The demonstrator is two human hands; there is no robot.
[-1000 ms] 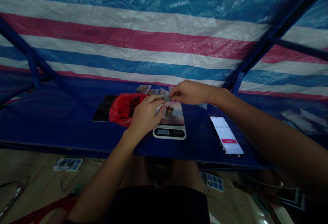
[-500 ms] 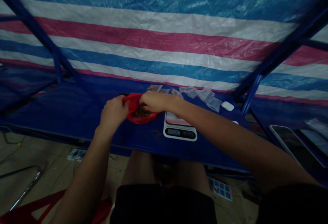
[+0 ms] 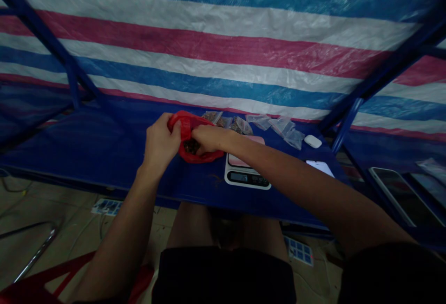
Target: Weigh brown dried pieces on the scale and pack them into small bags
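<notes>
Since a second ago, our right hand shifts from behind the scale into the red bag — among brown pieces, where we cannot tell whether its fingers grip any. Our left hand clasps the bag's rim. The bag sits on the blue table, just left of the scale.

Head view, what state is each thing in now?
Red plastic bag: open, brown pieces inside
Left hand: gripping the bag's rim
Right hand: in the bag, fingertips hidden
White rectangular digital scale: on, digits showing
Clear plastic pouches beside the bag: filled
Clear plastic pouches farther right: flat
Rectangular phone: screen lit
</notes>
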